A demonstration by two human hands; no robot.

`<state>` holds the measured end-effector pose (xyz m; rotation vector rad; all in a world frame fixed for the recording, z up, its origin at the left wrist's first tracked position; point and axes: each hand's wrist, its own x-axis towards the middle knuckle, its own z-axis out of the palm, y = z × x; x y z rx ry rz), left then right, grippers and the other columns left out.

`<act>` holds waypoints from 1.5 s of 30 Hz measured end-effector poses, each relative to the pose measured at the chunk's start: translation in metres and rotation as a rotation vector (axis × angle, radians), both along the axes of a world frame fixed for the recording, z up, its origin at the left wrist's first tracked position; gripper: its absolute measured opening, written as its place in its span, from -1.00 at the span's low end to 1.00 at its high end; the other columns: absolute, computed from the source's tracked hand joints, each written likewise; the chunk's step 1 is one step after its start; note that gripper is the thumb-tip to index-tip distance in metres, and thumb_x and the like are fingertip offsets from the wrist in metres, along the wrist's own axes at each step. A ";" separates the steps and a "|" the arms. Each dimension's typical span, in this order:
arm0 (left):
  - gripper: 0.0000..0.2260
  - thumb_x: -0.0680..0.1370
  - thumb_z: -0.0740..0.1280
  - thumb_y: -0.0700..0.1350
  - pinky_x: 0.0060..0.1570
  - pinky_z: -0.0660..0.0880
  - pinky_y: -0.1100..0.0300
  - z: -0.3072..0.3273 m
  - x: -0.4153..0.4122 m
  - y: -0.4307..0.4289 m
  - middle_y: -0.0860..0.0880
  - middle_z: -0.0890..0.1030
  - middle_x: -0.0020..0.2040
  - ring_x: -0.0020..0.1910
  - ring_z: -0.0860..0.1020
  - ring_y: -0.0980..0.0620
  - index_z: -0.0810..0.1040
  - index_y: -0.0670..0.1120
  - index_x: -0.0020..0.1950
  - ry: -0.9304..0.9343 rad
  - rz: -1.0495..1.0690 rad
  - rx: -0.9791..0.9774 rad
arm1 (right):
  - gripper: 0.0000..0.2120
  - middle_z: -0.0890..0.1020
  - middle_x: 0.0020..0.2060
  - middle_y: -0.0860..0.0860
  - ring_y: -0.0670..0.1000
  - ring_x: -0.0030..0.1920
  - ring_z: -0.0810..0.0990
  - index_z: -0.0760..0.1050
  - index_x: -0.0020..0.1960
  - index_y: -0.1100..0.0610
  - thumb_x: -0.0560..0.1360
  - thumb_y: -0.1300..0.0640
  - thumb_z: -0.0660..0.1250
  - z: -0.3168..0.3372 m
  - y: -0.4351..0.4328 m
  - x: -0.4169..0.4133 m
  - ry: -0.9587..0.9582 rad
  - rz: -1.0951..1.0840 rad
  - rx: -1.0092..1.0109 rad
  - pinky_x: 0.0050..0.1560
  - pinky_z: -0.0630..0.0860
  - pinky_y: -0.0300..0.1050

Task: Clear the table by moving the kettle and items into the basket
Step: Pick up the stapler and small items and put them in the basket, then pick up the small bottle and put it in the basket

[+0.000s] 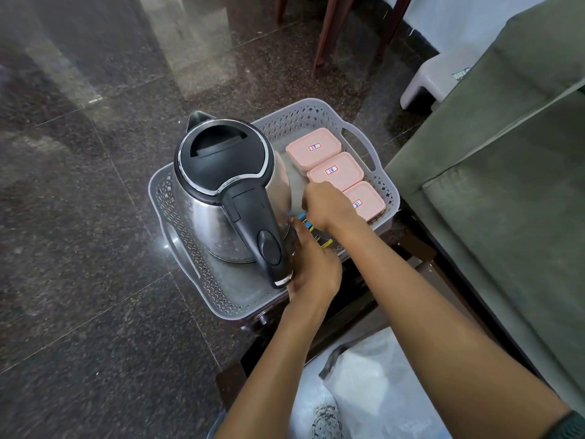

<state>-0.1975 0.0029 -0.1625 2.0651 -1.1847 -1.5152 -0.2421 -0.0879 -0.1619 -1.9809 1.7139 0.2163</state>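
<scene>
A steel kettle [221,191] with a black lid and handle stands inside the grey perforated basket [177,248]. Three pink lidded boxes [335,171] lie in a row along the basket's right side. My left hand [313,267] is at the lower end of the kettle's handle, fingers hidden behind it. My right hand [326,205] hovers beside the kettle with curled fingers, pinching small colourful items [308,224] that are mostly hidden beneath it.
The basket sits on a small dark wooden table [364,299] over a polished dark stone floor. A green sofa [506,185] stands close on the right. A white plastic bag [373,391] lies near me. A white stool [440,80] and wooden chair legs [326,33] are behind.
</scene>
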 end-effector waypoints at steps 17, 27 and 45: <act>-0.47 0.55 0.06 -0.34 0.34 0.08 0.32 0.018 -0.008 0.012 -0.07 0.17 0.53 0.49 0.17 0.01 0.05 -0.13 0.52 0.003 0.037 -0.261 | -0.67 0.68 -0.09 0.18 0.20 -0.02 0.60 0.63 -0.04 0.19 0.33 0.36 0.17 0.014 0.030 -0.053 -0.378 -0.195 -0.327 0.02 0.53 0.06; -0.70 0.47 0.19 -0.26 0.15 0.38 0.23 0.032 -0.087 0.095 0.01 0.60 0.11 0.13 0.52 0.00 0.55 -0.07 0.14 -0.036 -0.151 -0.701 | -0.78 0.69 -0.15 0.09 0.08 -0.13 0.62 0.62 -0.15 0.21 0.38 0.37 0.22 0.015 0.190 -0.163 -0.513 -0.843 -0.491 -0.04 0.55 -0.02; -0.73 0.47 0.36 -0.13 0.14 0.33 -0.01 -0.092 -0.241 0.225 -0.09 0.56 0.15 0.12 0.54 -0.15 0.58 -0.01 0.16 -0.321 -0.993 -0.473 | -0.69 0.61 -0.01 0.12 0.15 0.03 0.53 0.59 -0.02 0.24 0.34 0.42 0.18 -0.038 0.411 -0.250 -0.233 -1.144 -0.460 0.02 0.44 -0.10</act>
